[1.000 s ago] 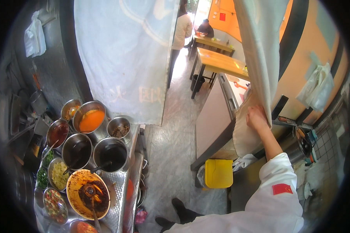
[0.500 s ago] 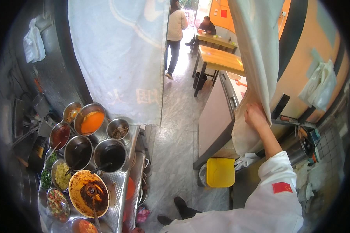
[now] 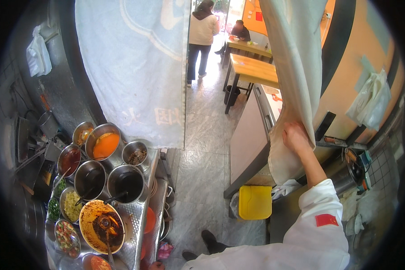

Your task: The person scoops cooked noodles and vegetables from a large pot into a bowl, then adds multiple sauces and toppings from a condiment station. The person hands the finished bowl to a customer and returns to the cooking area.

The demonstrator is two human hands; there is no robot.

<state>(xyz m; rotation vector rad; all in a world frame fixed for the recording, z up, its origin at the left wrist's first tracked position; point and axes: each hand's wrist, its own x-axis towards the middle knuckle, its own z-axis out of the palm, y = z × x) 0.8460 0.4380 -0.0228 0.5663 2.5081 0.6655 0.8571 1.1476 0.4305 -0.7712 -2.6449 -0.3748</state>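
My right hand (image 3: 296, 137) is closed on the edge of the right-hand curtain panel (image 3: 296, 58) and holds it bunched aside. The left panel (image 3: 132, 67) of the pale cloth curtain hangs straight down with faded print on it. Only a sliver of my left hand (image 3: 156, 266) shows at the lower edge, beside the metal counter; its fingers are hidden. Nearest to it on the counter are an oval enamel basin (image 3: 87, 216) of dark chili oil with a ladle and a bowl of orange-red sauce (image 3: 96, 262).
Metal pots of orange liquid (image 3: 106, 145) and dark sauce (image 3: 125, 182) crowd the counter at left. A yellow bin lid (image 3: 255, 202) and white cabinet (image 3: 249, 135) stand at right. Beyond the curtain are wooden tables (image 3: 254, 69), a seated person and a standing person (image 3: 201, 40).
The standing person beyond the curtain shows more fully and their legs have shifted. My view has moved slightly. My right hand keeps its grip on the curtain.
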